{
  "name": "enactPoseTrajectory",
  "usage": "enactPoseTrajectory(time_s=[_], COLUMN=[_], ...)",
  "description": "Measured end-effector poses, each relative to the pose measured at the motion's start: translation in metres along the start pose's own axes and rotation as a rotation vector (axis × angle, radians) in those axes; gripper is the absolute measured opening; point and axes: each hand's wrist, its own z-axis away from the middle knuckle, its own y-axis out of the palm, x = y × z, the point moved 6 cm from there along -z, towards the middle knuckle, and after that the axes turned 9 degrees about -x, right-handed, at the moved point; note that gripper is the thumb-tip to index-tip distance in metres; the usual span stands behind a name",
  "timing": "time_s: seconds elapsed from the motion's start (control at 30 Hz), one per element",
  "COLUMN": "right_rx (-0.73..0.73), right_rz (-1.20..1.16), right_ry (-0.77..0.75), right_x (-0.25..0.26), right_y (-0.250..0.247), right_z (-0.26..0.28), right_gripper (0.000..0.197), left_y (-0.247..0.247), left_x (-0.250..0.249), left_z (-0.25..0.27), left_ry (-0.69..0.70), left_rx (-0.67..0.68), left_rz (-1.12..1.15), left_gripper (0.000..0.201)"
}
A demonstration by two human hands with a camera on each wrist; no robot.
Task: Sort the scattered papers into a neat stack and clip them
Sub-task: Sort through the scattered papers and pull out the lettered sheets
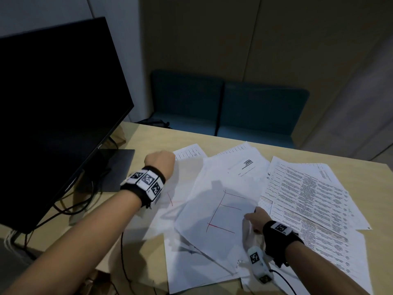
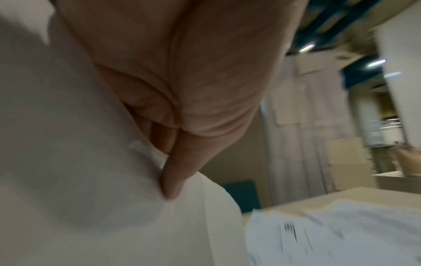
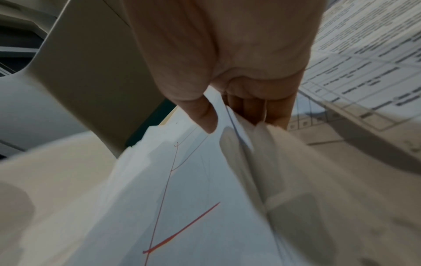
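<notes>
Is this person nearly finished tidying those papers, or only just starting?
Only just starting. Done: nothing yet; the white printed sheets lie fanned across the beige table. In hand: the right hand pinches the sheet with red pen lines, and the left hand pinches a plain white sheet. Left: squaring everything into one stack and clipping it; I see no clip.

White papers (image 1: 223, 188) lie fanned and overlapping across the worktop (image 1: 153, 135), not yet squared into a stack. The sheet with red lines (image 1: 219, 213) sits on top in the middle, skewed, its right edge lifted and pinched. Another blank sheet (image 1: 182, 179) at the left is raised at its far end. Densely printed pages (image 1: 308, 199) spread to the right, flat and angled. More printed sheets (image 1: 244, 162) poke out at the far side. No clip is on them.
</notes>
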Motion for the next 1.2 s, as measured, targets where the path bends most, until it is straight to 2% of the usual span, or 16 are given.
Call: enactPoseTrajectory(time_s=[0.07,0.17,0.27,0.37,0.43,0.57,0.7,0.73,0.8,0.9,0.97,1.03,1.1,1.2], right_rx=[0.006,0.017,0.035,0.047,0.021,0.008,-0.045,-0.044,-0.003,0.038,0.038,0.012,-0.024,-0.053], right_rz=[-0.036,-0.028,-0.024,-0.026,0.01,0.037,-0.033,-0.101,-0.208,-0.183,-0.153,-0.081,-0.02,0.047], right_ry=[0.011,0.01,-0.007,-0.013,-0.026,-0.095,-0.117,-0.095,-0.038,-0.046,-0.09,-0.107,-0.095,-0.083], right_x=[-0.001,-0.003,-0.005,-0.007,-0.005,-0.002,0.002,0.004,0.004,0.003,0.003,0.003,0.004,0.003], right_y=[0.0,-0.004,-0.002,0.0,-0.002,-0.002,-0.005,-0.006,-0.005,0.0,0.003,0.006,0.005,0.004], right_z=[-0.002,-0.002,-0.005,-0.006,-0.004,-0.003,-0.005,-0.004,-0.004,-0.009,-0.012,-0.012,-0.009,-0.01], right_gripper=[0.028,0.022,0.006,0.022,0.021,0.023,0.013,0.022,0.037,0.033,0.029,0.038,0.04,0.037], left_y=[-0.036,-0.074,-0.096,-0.092,-0.069,0.015,0.089,0.1,0.118,0.125,0.125,0.128,0.135,0.146], left_x=[-0.002,0.003,0.015,0.028,0.028,0.007,-0.026,-0.034,-0.051,-0.075,-0.089,-0.093,-0.076,-0.03], left_z=[-0.006,-0.009,-0.006,-0.005,-0.011,-0.01,0.012,0.019,0.031,0.043,0.05,0.054,0.054,0.063], left_ry=[0.011,-0.025,-0.126,-0.255,-0.295,-0.39,-0.487,-0.493,-0.467,-0.352,-0.264,-0.223,-0.333,-0.752], left_rx=[-0.118,-0.262,-0.403,-0.437,-0.347,-0.047,0.172,0.207,0.267,0.32,0.383,0.46,0.445,0.311], left_rz=[-0.036,0.043,0.236,0.501,0.662,0.835,0.905,0.909,0.909,0.897,0.881,0.894,0.869,0.835], left_gripper=[0.033,0.031,0.027,0.022,0.02,0.011,0.032,0.032,0.027,0.013,0.016,0.027,0.035,0.064])
